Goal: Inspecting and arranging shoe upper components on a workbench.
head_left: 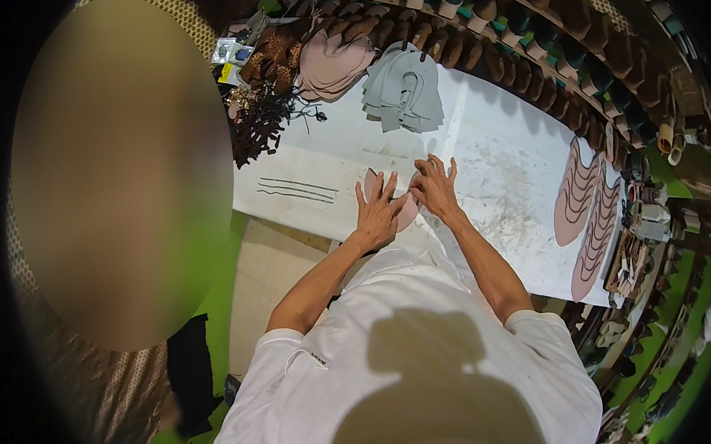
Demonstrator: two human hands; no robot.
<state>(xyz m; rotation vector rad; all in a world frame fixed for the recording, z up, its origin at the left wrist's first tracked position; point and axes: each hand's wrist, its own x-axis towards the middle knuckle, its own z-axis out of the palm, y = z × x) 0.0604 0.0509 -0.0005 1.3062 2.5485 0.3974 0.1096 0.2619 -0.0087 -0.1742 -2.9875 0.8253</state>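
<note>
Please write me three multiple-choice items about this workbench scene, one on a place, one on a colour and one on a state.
1. Where does the grey stack of cut pieces lie?
A. at the far side of the white table, beyond the hands
B. on the floor
C. under the left hand

2. What colour is the flat piece under the hands?
A. green
B. pink
C. black

3. How does the left hand sit?
A. closed in a fist
B. raised off the table
C. spread flat on the piece

Answers: 1 A, the grey stack sits past both hands near the row of shoe lasts. 2 B, pale pink shows between the left hand and the right hand. 3 C, its fingers are fanned out and pressed down.
</note>
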